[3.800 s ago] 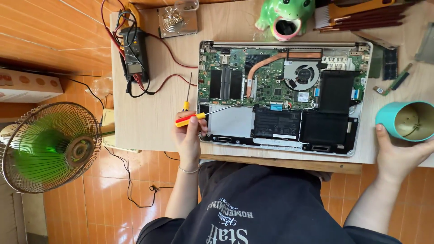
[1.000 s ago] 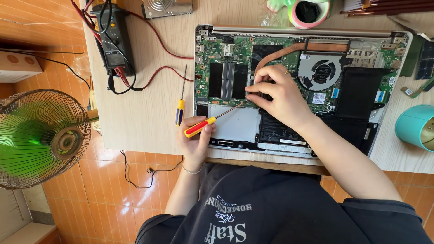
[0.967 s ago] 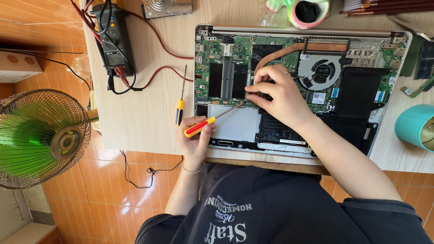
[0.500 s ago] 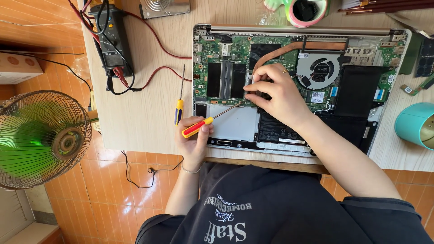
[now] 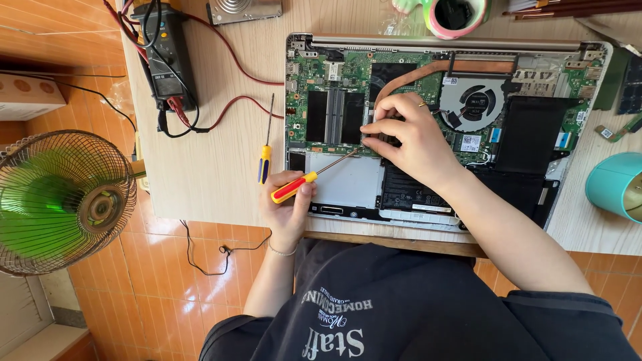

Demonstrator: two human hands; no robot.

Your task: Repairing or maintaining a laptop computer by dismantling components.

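At frame centre, the left hand grips a red-and-yellow-handled screwdriver while the right hand pinches a component on the opened laptop's green circuit board, lying on the wooden bench.

My right hand covers the part of the laptop's green board under it, so what my fingers pinch there I cannot tell. The screwdriver's tip is too small to make out. The teal cup is cut off at the right edge, the pink-rimmed pot and the meter at the top.
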